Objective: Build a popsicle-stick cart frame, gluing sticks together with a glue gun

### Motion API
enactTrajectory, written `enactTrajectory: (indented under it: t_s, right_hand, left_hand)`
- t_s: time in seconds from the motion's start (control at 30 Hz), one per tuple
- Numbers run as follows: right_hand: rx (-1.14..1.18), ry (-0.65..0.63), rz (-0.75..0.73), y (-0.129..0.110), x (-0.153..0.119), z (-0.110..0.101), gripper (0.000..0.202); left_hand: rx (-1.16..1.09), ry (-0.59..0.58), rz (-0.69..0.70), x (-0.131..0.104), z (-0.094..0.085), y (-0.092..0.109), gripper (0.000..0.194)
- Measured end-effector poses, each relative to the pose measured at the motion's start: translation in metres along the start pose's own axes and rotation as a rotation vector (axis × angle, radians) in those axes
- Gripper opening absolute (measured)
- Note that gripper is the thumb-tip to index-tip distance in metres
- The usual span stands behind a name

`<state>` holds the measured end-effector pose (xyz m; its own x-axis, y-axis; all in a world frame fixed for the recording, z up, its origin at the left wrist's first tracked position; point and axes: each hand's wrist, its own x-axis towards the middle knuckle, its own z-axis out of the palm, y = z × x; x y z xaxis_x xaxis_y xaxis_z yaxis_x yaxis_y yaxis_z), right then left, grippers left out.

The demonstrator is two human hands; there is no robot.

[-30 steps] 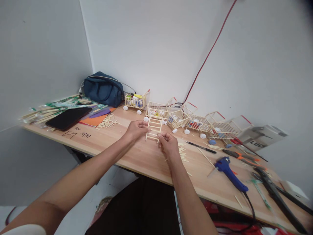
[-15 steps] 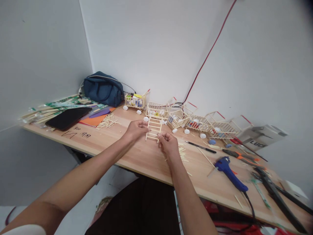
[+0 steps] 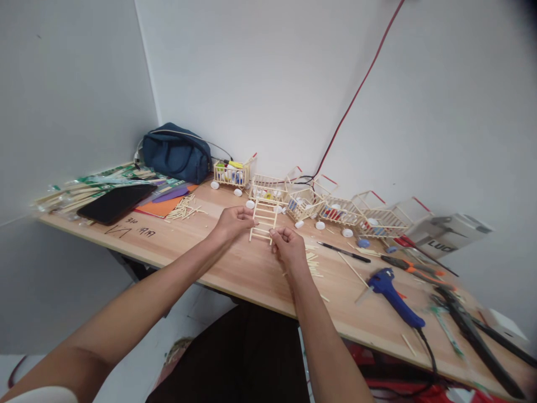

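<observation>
A small ladder-like frame of thin wooden sticks point(image 3: 264, 214) is held above the table between my two hands. My left hand point(image 3: 233, 222) pinches its left side, fingers closed. Lower down on the right side, the fingers of my right hand point(image 3: 287, 243) are closed on the frame's corner. Just behind it stand several small stick carts with white or blue wheels, among them one with colourful pieces inside point(image 3: 231, 174) and another point(image 3: 304, 204). Short cut sticks point(image 3: 314, 264) lie beside my right wrist.
On the wooden table point(image 3: 184, 246), a blue pouch point(image 3: 177, 152), a black phone point(image 3: 115, 204) and a stick pile point(image 3: 184, 208) lie left. To the right are a pen point(image 3: 344, 252), a blue glue gun point(image 3: 396, 296), orange-handled pliers point(image 3: 413, 268) and a box point(image 3: 451, 235).
</observation>
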<state>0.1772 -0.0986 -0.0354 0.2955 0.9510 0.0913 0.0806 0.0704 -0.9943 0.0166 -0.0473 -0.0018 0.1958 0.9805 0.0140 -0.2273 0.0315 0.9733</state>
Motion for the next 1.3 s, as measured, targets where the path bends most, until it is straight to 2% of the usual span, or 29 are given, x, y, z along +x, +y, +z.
enactTrajectory:
  t_s: [1.3]
  right_hand:
    - [-0.007, -0.004, -0.025, 0.0024, 0.0010, -0.0006, 0.038]
  left_hand:
    - [-0.002, -0.002, 0.000, 0.0015, -0.0003, -0.0010, 0.038]
